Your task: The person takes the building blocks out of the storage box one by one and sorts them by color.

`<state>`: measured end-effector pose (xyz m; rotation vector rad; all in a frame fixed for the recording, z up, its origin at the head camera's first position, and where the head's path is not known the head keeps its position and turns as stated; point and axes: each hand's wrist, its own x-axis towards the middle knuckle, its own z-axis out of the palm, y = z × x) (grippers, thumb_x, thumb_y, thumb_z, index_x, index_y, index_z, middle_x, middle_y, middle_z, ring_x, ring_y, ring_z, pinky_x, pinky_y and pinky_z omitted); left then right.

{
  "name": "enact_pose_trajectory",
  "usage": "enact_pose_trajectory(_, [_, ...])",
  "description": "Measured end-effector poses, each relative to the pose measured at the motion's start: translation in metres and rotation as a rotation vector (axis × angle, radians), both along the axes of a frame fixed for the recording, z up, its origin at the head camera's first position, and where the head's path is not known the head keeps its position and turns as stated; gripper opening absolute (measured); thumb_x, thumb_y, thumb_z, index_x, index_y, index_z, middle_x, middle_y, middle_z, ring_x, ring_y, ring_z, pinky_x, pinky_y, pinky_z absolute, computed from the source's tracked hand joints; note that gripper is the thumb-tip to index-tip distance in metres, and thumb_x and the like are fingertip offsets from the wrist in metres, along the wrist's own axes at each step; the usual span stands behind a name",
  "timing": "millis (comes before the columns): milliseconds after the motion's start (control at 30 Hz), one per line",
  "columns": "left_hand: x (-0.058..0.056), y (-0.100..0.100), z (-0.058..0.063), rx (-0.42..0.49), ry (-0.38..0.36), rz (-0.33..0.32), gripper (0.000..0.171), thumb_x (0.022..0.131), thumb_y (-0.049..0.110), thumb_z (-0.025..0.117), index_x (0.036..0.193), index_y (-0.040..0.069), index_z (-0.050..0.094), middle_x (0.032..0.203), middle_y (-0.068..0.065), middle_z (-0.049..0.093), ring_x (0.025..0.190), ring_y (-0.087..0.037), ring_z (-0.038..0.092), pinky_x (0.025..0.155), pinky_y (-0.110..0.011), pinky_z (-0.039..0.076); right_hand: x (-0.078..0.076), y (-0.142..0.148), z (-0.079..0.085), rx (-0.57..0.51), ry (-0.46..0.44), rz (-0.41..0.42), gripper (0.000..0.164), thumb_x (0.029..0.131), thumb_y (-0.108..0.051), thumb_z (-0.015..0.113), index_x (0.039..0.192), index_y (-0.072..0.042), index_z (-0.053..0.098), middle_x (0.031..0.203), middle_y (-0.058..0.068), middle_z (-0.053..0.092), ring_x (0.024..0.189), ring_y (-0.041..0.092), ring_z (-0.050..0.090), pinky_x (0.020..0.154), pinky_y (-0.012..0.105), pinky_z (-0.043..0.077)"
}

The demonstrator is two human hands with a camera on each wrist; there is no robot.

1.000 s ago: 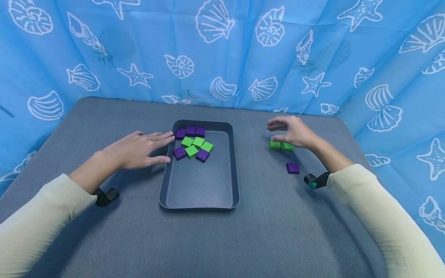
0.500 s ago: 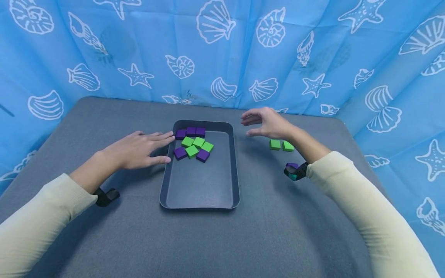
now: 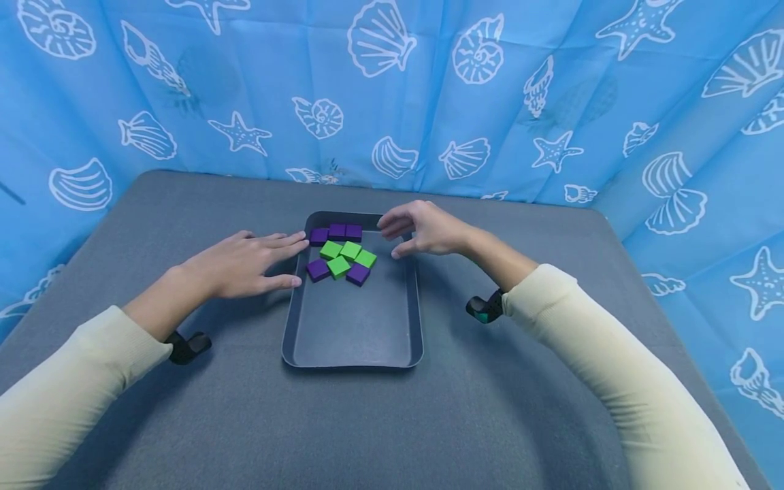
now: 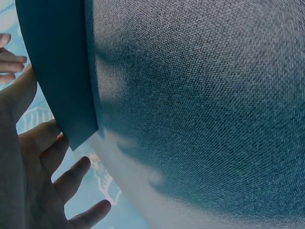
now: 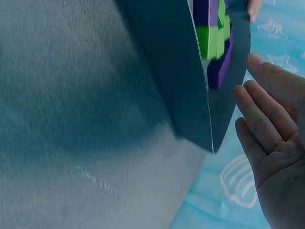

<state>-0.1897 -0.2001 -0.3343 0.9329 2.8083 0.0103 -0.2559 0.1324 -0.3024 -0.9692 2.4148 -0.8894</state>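
A dark rectangular baking pan [image 3: 352, 357] lies on the table with several small square tiles in its far left part. Among them are green tiles [image 3: 337, 267] in the middle and purple tiles [image 3: 358, 273] around these. My left hand [image 3: 235, 269] rests with fingers extended at the pan's left rim, and in the left wrist view its fingertips [image 4: 52, 128] are right by the pan's wall [image 4: 62, 71]. Over the pan's far right corner hovers my right hand [image 3: 429, 230], fingers loosely bent and thumb apart. Nothing shows between its fingers in the right wrist view.
A grey cloth-covered table [image 3: 392, 429] extends around the pan. Behind it hangs a blue curtain [image 3: 343, 61] printed with white shells and starfish. The right forearm [image 3: 499, 258] covers the spot where loose tiles lay.
My right hand has moved left from above the loose green tiles to over the pan; its forearm now hides those tiles. The left hand and the pan's tiles have stayed put.
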Motion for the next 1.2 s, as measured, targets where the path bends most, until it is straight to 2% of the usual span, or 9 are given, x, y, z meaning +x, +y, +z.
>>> enact_pose_trajectory(400, [0.000, 0.000, 0.000, -0.010, -0.016, 0.018, 0.078, 0.099, 0.061, 0.045, 0.158, 0.012, 0.029, 0.162, -0.014, 0.026, 0.143, -0.040, 0.035, 0.108, -0.071, 0.027, 0.013, -0.030, -0.011, 0.002, -0.105, 0.127, 0.055, 0.085, 0.007, 0.074, 0.137, 0.005, 0.054, 0.129, 0.018, 0.064, 0.110, 0.026, 0.068, 0.094, 0.033, 0.054])
enact_pose_trajectory(567, [0.000, 0.001, 0.001, -0.013, -0.021, 0.016, 0.078, 0.100, 0.061, 0.045, 0.158, 0.012, 0.029, 0.162, -0.014, 0.026, 0.142, -0.040, 0.036, 0.108, -0.071, 0.026, 0.014, -0.039, -0.016, 0.032, -0.088, 0.160, 0.053, 0.085, 0.008, 0.073, 0.136, 0.003, 0.057, 0.134, 0.016, 0.062, 0.110, 0.023, 0.068, 0.094, 0.031, 0.054])
enact_pose_trajectory(800, [-0.002, 0.002, -0.001, -0.005, -0.013, 0.016, 0.078, 0.099, 0.060, 0.046, 0.158, 0.012, 0.029, 0.162, -0.014, 0.027, 0.140, -0.040, 0.039, 0.108, -0.071, 0.027, 0.017, -0.044, -0.017, 0.111, -0.049, 0.148, 0.053, 0.085, 0.006, 0.074, 0.135, 0.000, 0.058, 0.131, 0.013, 0.064, 0.106, 0.020, 0.069, 0.092, 0.029, 0.055])
enact_pose_trajectory(1200, [-0.002, 0.000, -0.002, 0.014, -0.015, 0.023, 0.077, 0.099, 0.060, 0.048, 0.157, 0.012, 0.031, 0.162, -0.013, 0.027, 0.141, -0.039, 0.038, 0.109, -0.071, 0.026, 0.019, -0.051, -0.021, 0.170, 0.014, 0.150, 0.051, 0.085, 0.005, 0.075, 0.133, -0.002, 0.061, 0.127, 0.012, 0.066, 0.105, 0.019, 0.070, 0.087, 0.025, 0.056])
